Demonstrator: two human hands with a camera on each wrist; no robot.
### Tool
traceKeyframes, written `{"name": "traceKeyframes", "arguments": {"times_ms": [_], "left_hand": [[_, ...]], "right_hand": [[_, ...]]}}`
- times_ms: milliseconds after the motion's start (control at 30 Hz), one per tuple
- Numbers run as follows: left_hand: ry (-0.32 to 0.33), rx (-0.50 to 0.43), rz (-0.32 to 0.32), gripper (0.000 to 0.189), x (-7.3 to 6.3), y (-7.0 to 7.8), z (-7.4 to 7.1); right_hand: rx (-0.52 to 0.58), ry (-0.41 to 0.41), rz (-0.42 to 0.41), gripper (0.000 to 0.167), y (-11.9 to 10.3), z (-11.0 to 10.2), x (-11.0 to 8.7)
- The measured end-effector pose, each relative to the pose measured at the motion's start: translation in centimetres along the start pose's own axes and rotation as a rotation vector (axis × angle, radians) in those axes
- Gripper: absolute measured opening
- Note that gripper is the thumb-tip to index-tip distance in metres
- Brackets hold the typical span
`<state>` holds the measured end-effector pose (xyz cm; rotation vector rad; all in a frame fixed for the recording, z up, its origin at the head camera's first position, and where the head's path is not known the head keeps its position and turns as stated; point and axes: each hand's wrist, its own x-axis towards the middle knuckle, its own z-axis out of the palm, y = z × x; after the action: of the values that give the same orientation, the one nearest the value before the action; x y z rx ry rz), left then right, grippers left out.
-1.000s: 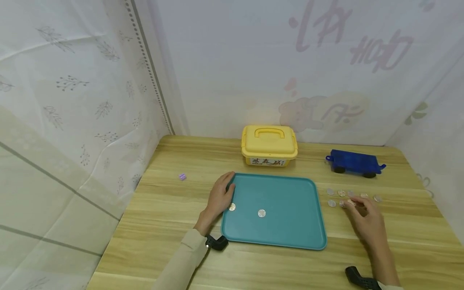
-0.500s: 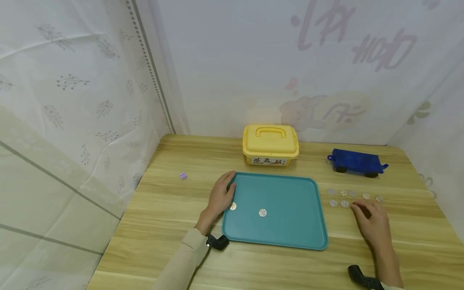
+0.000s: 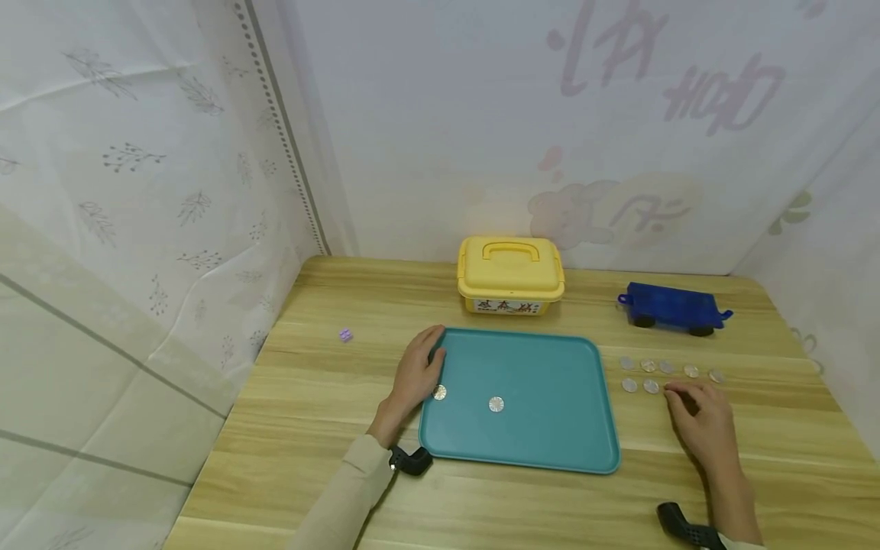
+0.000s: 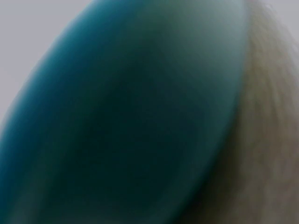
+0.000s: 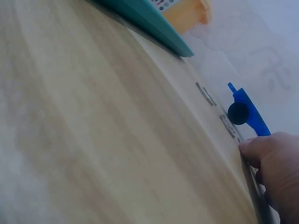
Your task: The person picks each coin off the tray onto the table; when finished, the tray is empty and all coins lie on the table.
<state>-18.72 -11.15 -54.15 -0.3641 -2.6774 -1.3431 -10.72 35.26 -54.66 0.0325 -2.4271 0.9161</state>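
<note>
My left hand point(image 3: 415, 370) rests over the left rim of a teal tray point(image 3: 550, 412), thumb inside it, fingers fairly straight along the edge. Beside the thumb lies a gold-coloured coin point(image 3: 439, 392); a silvery coin point(image 3: 496, 404) is farther in. To the right of the tray, my right hand point(image 3: 704, 420) pinches a small coin at the table, mostly hidden by thumb and fingertips. That coin sits just right of two coins, one of them this silver coin point(image 3: 651, 386), in the near row. Blurred teal tray point(image 4: 140, 116) fills most of the left wrist view.
A farther row of several coins point(image 3: 690, 371) lies beyond the right hand. Behind it stands a blue wheeled toy wagon point(image 3: 670, 307). A yellow lidded box point(image 3: 511, 275) stands behind the tray, and a small purple block point(image 3: 346, 334) lies to the left.
My right hand has shifted slightly right and lowered its fingertips beside the near row; the coin beneath them is now mostly covered. The left hand and tray stay put.
</note>
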Motion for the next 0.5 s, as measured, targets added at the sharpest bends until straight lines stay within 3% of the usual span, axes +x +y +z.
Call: {"name": "traceKeyframes", "arguments": {"times_ms": [267, 500], "left_hand": [[0.005, 0.001, 0.010, 0.046, 0.02, 0.07, 0.00], [0.003, 0.000, 0.008, 0.046, 0.03, -0.09, 0.09]], "right_hand": [[0.109, 0.100, -0.009, 0.014, 0.12, 0.11, 0.03], [0.137, 0.126, 0.008, 0.017, -0.15, 0.04, 0.11]]}}
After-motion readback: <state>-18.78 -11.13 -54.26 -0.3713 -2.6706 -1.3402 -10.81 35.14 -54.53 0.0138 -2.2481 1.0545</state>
